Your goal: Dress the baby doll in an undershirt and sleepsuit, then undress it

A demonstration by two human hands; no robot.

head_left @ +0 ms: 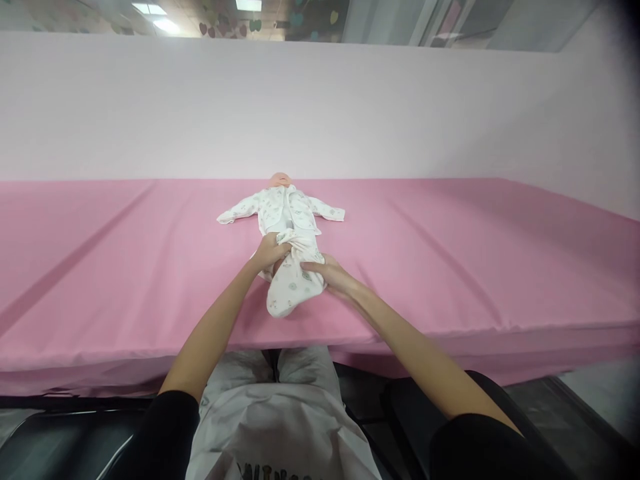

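Note:
A baby doll [280,179] lies on its back on the pink-covered table, its head toward the wall. It wears a white printed jacket [273,208] with both sleeves spread sideways. White printed baby pants [295,283] cover its lower body, bunched near the waist, with a leg end pointing toward me. My left hand [273,252] is closed on the bunched fabric at the left side of the pants. Gripping the pants from the right is my right hand [327,272], thumb on top and the other fingers underneath, partly hidden. The doll's legs are mostly hidden by the cloth.
The pink cover [450,267] spreads wide to both sides and drops over the front edge near my lap. Behind the table stands a white wall [320,107] with windows above it. Dark chairs [65,443] are at my left and right.

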